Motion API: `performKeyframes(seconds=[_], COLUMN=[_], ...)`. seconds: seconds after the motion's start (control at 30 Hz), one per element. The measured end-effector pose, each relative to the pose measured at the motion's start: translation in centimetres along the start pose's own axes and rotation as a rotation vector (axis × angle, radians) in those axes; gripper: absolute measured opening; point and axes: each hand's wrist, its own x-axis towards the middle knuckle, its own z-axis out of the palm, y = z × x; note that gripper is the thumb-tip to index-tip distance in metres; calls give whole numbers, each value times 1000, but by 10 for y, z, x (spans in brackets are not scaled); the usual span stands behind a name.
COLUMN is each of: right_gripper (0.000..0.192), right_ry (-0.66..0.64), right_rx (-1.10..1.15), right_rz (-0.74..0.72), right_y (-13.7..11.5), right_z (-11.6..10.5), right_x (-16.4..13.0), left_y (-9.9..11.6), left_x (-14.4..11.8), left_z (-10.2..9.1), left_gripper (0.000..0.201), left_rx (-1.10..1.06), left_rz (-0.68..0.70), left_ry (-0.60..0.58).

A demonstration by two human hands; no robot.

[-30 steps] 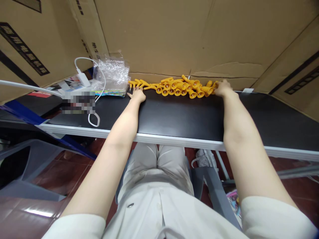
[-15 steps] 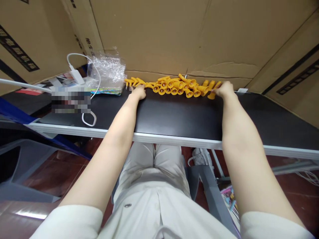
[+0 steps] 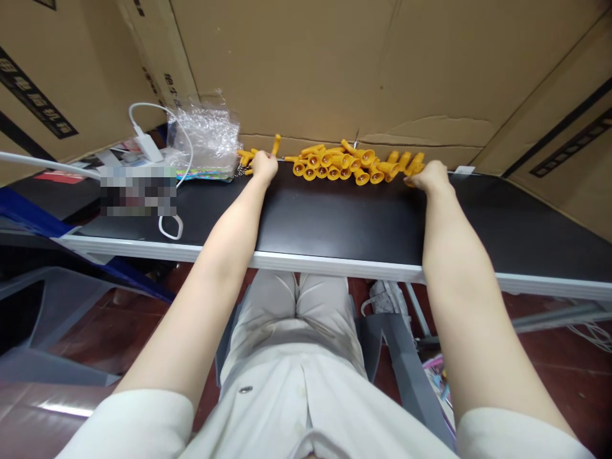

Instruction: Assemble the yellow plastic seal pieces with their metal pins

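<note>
Stretching across the black table (image 3: 335, 217), both hands reach a row of yellow plastic pieces (image 3: 344, 164) at upper centre. Left hand (image 3: 264, 166) grips one upright piece (image 3: 276, 144); right hand (image 3: 431, 176) curls over the row's right end, its grip hidden.

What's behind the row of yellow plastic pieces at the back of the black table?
Behind the yellow plastic pieces stands a cardboard wall, its creased lower flap against the black table. The left hand and right hand cover the ends of the row, hiding what lies there.
</note>
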Motion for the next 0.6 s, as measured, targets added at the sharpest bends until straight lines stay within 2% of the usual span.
performKeyframes(seconds=[0.1,0.17,0.27,0.37,0.43,0.5,0.6], right_gripper=[67,56,43,43,48,44,37], right_ry=[97,180,247,245,178,97,32], right_rx=[95,102,91,84,94,105,132], right_rz=[96,12,-155,-401,-576,-735,-862], right_y=[-12,-23,-42,-58,-67,-73,-79], right_z=[-9,-15,-16,0,18,37,58], right_x=[-8,-14,-19,-20,-20,-20,-23], left_y=[6,11,21,34,42,50,59], left_x=[2,1,-7,-21,-31,-39,-49], left_z=[-3,-4,-5,-5,-6,-8,-11], left_gripper=[20,12,6,17,26,33,34], left_rx=[-495,-706,-900,-1051,-1144,-1219,-1295], left_rz=[-98,-131,-166,-193,-226,-248,-260], left_ry=[41,8,-55,-139,-200,-266,-349])
